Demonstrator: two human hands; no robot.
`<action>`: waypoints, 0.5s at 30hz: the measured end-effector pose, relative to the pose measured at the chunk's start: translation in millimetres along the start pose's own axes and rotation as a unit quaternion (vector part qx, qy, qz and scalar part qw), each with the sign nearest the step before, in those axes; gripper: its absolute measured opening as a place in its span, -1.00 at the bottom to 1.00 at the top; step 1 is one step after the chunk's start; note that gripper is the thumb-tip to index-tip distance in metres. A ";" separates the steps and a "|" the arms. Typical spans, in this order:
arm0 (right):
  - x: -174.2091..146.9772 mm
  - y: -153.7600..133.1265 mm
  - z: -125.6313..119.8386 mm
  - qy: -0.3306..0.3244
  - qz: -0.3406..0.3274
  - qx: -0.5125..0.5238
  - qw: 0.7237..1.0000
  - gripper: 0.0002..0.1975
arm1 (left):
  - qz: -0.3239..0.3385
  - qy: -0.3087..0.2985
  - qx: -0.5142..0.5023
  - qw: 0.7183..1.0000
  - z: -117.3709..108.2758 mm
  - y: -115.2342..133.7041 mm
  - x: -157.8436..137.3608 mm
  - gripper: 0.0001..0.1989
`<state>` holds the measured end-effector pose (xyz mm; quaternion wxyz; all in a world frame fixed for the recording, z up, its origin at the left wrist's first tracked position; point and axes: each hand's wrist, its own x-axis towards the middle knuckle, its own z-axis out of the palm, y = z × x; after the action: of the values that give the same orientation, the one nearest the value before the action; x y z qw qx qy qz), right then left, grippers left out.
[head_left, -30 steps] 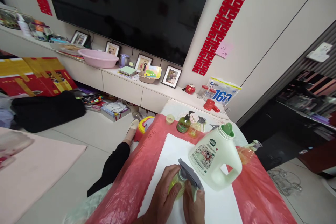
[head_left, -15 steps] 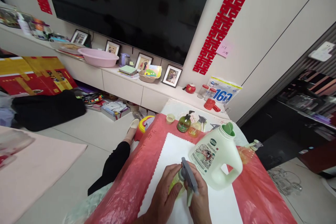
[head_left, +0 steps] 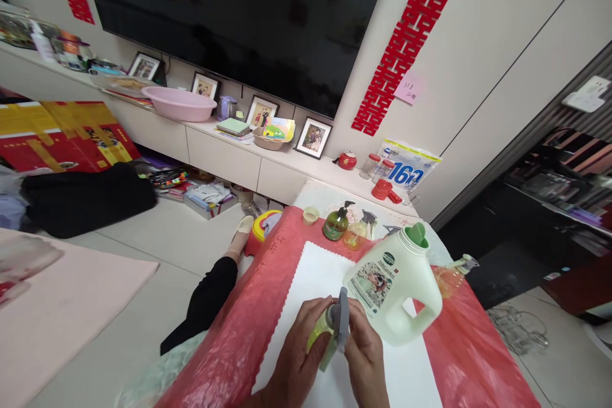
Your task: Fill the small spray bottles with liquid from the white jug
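My left hand (head_left: 305, 343) is wrapped round a small spray bottle (head_left: 316, 330) of yellowish liquid, above the white mat (head_left: 319, 264). My right hand (head_left: 364, 345) is closed on the grey trigger spray head (head_left: 342, 321) at the bottle's neck. Fingers hide most of the bottle and the joint between neck and head. Just beyond my right hand stands a large pale green jug (head_left: 406, 287) with a green spout in its mouth. Past the mat's far edge are a green pump bottle (head_left: 335, 225), an amber spray bottle (head_left: 354, 236) and a small cup (head_left: 310, 215).
Red plastic sheeting (head_left: 239, 338) covers the table round the mat. Another amber bottle (head_left: 449, 280) stands right of the jug. A long cabinet (head_left: 224, 150) along the wall carries a pink basin (head_left: 180, 104) and picture frames. A yellow and red stool (head_left: 261, 229) is at the table's left.
The grey spray head has turned on the bottle, and its trigger has swung leftward. My right hand's grip has shifted slightly with it; my left hand stays about where it was.
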<state>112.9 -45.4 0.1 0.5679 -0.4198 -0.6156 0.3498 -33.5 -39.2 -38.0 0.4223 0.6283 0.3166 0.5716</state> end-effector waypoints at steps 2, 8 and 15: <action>-0.7 3.8 3.7 0.023 0.011 0.011 1.000 -0.70 | -0.004 0.001 0.004 1.000 0.9 0.0 0.0 -0.57; -10.8 26.8 15.1 0.088 0.061 0.056 0.993 -0.57 | -0.046 0.002 -0.013 0.999 1.2 6.1 1.8 -0.58; -16.5 31.9 9.7 0.010 0.069 0.077 0.995 -0.59 | -0.046 -0.001 -0.010 0.999 1.8 -2.3 -1.4 -0.57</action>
<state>107.2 -47.2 -36.6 0.5789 -0.4200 -0.5505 0.4306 -31.7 -39.7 -40.7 0.4550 0.6095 0.3386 0.5539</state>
